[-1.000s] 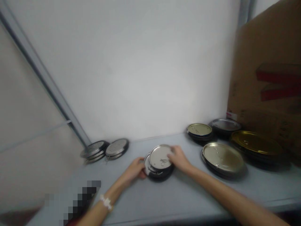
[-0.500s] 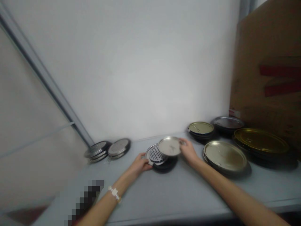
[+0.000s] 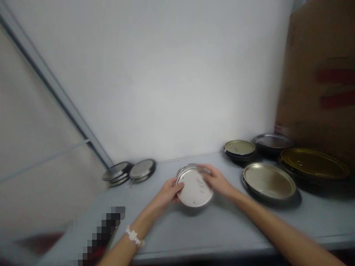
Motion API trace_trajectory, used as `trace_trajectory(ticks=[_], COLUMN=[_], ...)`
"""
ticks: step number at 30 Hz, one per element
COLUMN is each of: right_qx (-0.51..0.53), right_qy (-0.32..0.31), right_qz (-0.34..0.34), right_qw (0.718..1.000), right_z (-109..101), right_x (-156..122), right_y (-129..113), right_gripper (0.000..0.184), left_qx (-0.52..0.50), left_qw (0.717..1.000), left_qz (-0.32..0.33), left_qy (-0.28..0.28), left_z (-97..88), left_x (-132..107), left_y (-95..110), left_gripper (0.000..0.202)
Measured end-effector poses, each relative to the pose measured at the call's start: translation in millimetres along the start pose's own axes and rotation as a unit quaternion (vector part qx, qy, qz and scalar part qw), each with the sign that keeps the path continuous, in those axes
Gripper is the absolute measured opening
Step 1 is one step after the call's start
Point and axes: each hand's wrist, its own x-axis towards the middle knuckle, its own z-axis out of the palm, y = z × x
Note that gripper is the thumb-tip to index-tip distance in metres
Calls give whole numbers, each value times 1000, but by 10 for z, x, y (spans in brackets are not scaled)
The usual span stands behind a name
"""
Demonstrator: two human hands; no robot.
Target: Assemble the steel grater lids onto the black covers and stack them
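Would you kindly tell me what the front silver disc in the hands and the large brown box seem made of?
Silver disc: probably metal, smooth and satin; its thin rim looks bright. Brown box: likely cardboard, matte, judging by its dull brown face.

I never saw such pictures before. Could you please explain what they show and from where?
No machine here: these are a person's two bare hands, filmed by a camera on that person's head, looking forward and down. The left hand holds a round, flat, silver metal disc, thumb on top; the blurred right hand is at its far right edge. A second silver rim shows just behind. On the grey table lie two silver and black round stacks to the left, and round gold and silver metal lids to the right.
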Motion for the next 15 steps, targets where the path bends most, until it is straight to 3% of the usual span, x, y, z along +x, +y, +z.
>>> trace_trajectory(ticks=[2,5,8,11,15], right_qx=[-23,-90,-212,-315,-358], right_qy=[5,24,-13,-67,-75], right_qz=[0,-16,-47,-60,-54], right_qw=[1000,995,976,945,929], right_z=[11,-23,-34,12,43], right_x=[-27,-44,-79,-141,-178], right_y=[-18,-8,18,36,61], right_gripper=[38,36,26,17,18], left_qx=[-18,9,104,265,492], left_qw=[1000,992,969,919,812], left_qz=[-13,-12,10,44,83], left_qy=[15,123,225,287,303], left_z=[-126,-539,-999,-1242,-1201], left_x=[-59,-109,-167,-266,-415], left_y=[-33,-135,-220,-249,-285], left_gripper=[44,38,42,41,32])
